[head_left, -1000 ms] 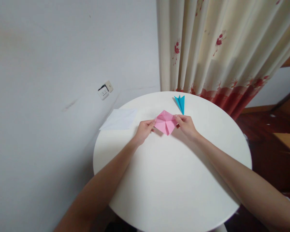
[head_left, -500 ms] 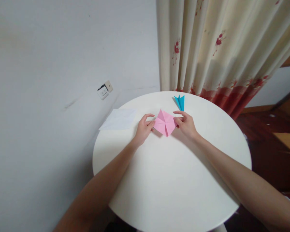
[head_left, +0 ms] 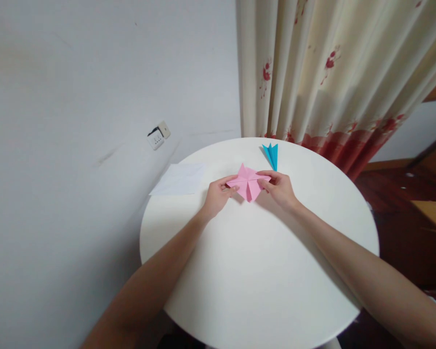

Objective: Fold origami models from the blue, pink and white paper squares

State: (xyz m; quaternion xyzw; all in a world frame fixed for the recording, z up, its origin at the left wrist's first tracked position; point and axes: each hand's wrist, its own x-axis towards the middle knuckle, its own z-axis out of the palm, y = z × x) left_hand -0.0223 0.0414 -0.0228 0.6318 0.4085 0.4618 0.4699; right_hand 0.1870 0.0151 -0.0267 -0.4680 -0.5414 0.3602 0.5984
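Observation:
Between my two hands is a pink folded paper (head_left: 248, 186), creased across its middle, with one pointed flap standing up at the back and its front part sloping toward me. My left hand (head_left: 218, 194) pinches its left corner between thumb and fingers. At the right corner, my right hand (head_left: 279, 186) grips the paper the same way, thumb in front. The paper is held just over the white table, casting a shadow on it. Behind my right hand lies a blue folded paper plane (head_left: 272, 155), its lower tip close to my fingers.
A white sheet of paper (head_left: 178, 179) lies at the left edge of the round white table (head_left: 254, 271). The wall with a power socket (head_left: 155, 139) stands to the left. A cream and red curtain (head_left: 312, 87) hangs behind the table.
My fingers have shifted at both corners of the pink paper, and its side corners are now pinched into a straight raised crease. The blue paper plane and the white sheet stay put.

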